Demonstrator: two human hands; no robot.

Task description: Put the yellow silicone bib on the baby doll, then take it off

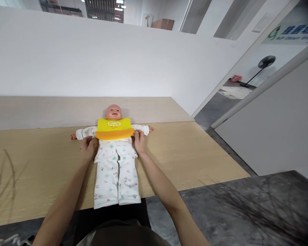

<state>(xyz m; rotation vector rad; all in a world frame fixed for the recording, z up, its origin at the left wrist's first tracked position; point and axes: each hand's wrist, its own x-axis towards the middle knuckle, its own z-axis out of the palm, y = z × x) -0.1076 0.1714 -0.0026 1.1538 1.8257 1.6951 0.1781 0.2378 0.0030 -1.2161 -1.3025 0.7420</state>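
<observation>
A baby doll [114, 112] lies on its back on the table, arms spread wide. It wears a white outfit [116, 171] with small coloured prints. A yellow bib [114, 129] with a white citrus slice and an orange catch pocket covers its chest. My left hand [87, 147] rests beside the bib's lower left corner, against the doll's sleeve, fingers slightly bent. On the other side, my right hand [139, 141] has its fingers stretched next to the bib's right edge and the other sleeve. Neither hand visibly grips anything; the contact at the bib's edges is partly hidden.
The wooden table [190, 153] has a paler raised board [41, 111] along its back, against a white wall [92, 61]. To the right, an open doorway shows a standing fan [267, 62]. A white door [274, 126] stands near the table's right end.
</observation>
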